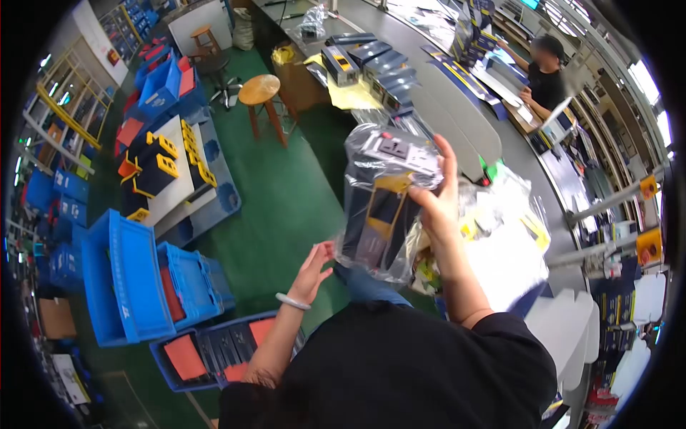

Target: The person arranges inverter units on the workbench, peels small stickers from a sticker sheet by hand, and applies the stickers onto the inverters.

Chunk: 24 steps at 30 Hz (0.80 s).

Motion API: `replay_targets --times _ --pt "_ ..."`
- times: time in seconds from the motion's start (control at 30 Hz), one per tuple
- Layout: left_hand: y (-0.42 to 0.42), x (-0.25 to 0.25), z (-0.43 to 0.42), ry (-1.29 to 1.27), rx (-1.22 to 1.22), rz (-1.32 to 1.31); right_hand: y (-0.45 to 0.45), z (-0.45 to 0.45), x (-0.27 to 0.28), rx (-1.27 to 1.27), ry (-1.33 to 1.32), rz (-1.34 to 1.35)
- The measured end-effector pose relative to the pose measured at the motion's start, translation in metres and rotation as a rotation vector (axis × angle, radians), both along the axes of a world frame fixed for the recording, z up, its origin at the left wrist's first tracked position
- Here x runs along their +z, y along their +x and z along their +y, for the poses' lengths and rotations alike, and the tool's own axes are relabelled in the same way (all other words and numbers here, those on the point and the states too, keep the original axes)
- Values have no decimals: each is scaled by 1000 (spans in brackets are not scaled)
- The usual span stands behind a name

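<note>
A dark box-like item in a clear plastic bag [382,207] is held up in front of my body. My right hand [437,196] grips its right side near the top, thumb on the front and fingers behind. Near the bag's lower left edge is my left hand [312,272], its fingers apart and nothing held in it. A light bracelet circles that wrist. Through the film, a white label with dark print shows at the item's top and a yellow-edged panel lower down.
Wrapped boxes [386,71] lie on the long grey workbench [457,114]. Plastic bags [500,207] are heaped at the right. Blue bins [125,279] and a wooden stool [259,89] stand at the left. A co-worker [547,75] is across the bench.
</note>
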<state>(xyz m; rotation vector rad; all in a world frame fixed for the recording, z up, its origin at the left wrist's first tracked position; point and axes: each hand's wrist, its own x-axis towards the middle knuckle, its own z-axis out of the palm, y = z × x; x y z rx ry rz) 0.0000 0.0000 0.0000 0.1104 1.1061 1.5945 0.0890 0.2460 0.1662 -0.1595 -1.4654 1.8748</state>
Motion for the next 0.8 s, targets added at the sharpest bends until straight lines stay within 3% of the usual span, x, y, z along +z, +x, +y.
replay_targets --times 0.07,0.1,0.17,0.3,0.43,0.57,0.8 --pt "-5 8 13 106 164 201 -13 6 -5 54 57 -46" --pt "-95 12 11 48 172 303 -103 19 -33 89 -36 -22" --pt "-150 -1 61 212 230 436 -153 48 -33 171 -67 -57" --pt "-262 22 121 302 51 727 -271 89 -32 238 -157 -59" --pt "-342 55 148 181 83 638 -380 127 -50 217 -152 -74" --pt "-427 33 171 200 198 553 -475 168 -67 170 -183 -134" --pt "-619 15 232 97 18 521 -639 235 -90 92 -362 -99"
